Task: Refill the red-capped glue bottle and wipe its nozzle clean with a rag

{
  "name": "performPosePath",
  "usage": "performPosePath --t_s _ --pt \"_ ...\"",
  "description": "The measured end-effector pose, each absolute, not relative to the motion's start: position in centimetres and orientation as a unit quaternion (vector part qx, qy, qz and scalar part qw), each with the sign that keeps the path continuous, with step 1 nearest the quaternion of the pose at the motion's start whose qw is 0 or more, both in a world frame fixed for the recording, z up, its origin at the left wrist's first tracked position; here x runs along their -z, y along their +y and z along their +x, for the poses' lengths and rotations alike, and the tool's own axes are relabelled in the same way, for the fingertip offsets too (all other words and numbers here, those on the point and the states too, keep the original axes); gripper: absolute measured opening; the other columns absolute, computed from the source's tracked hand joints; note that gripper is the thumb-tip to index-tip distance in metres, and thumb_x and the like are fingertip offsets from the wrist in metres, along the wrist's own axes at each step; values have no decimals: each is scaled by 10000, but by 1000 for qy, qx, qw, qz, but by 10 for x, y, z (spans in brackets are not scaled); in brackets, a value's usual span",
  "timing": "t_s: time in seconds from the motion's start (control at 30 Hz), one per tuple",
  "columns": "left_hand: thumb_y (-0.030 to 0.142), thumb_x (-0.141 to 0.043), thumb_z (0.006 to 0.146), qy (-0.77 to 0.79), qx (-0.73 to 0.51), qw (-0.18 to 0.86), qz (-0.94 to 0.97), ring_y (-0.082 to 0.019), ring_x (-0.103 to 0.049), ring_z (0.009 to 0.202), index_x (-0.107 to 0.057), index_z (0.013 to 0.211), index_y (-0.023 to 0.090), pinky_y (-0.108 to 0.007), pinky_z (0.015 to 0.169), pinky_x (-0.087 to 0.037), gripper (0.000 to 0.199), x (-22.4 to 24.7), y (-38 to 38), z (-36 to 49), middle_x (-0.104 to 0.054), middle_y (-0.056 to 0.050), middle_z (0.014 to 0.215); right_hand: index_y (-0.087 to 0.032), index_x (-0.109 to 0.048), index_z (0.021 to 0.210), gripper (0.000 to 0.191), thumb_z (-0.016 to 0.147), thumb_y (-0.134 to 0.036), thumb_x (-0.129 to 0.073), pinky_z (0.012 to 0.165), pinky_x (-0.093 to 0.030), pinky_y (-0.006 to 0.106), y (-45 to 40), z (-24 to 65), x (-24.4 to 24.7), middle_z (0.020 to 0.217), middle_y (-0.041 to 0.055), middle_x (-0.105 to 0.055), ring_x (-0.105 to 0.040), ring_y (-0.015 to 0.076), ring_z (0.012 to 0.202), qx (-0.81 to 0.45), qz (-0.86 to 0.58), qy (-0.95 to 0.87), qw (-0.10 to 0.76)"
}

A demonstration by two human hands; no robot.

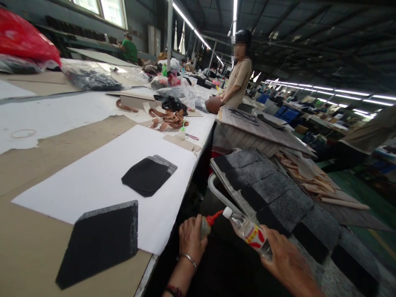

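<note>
Two bottles, one per hand.

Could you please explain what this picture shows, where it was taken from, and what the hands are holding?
There is no machine here: a camera worn on a person's head looks forward and down at that person's own two hands. The left hand grips a small bottle with a red nozzle. The right hand holds a clear plastic bottle with a red and yellow label, its white cap close to the red nozzle. On the long table lie a white sheet and black cut pieces, one nearer piece on cardboard. To the right, grey and black pieces overlap in a row. Another person stands farther along.
</note>
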State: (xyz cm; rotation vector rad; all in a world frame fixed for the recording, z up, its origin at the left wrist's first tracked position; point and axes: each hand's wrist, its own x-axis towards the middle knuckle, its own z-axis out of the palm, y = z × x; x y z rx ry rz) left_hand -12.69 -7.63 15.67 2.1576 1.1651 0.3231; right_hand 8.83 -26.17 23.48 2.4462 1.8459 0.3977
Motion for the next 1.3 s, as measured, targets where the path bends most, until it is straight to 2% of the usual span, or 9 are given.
performPosePath --t_s 0.37,0.63,1.03,1.3 --pt "103 -609 683 482 -99 276 826 -251 -502 1020 -483 1252 254 -391 943 -333 603 -160 -79 -124 -573 -60 1068 -156 -478 1236 549 704 -205 -601 636 -450 310 -250 87 -237 975 73 -661 -618 218 762 -156 781 602 58" --pt "111 -600 690 493 -96 252 827 -240 -504 1012 -489 1240 249 -372 928 -347 578 -161 -81 -124 -569 -49 1050 -162 -441 1252 540 730 -193 -574 679 -466 324 -253 82 -224 1028 85 -654 -629 225 812 -134 797 588 35" --pt "66 -624 669 507 -101 211 830 -261 -502 1035 -526 1226 226 -390 916 -361 587 -160 -84 -123 -558 -88 1083 -173 -439 1254 554 716 -192 -571 673 -461 314 -254 77 -228 1003 67 -652 -624 217 798 -133 795 589 60" --pt "100 -629 709 492 -112 206 838 -261 -518 1021 -520 1240 239 -406 911 -391 560 -164 -82 -126 -570 -96 1109 -160 -429 1260 578 701 -151 -578 688 -442 317 -247 72 -231 1025 73 -652 -612 222 819 -160 777 602 88"
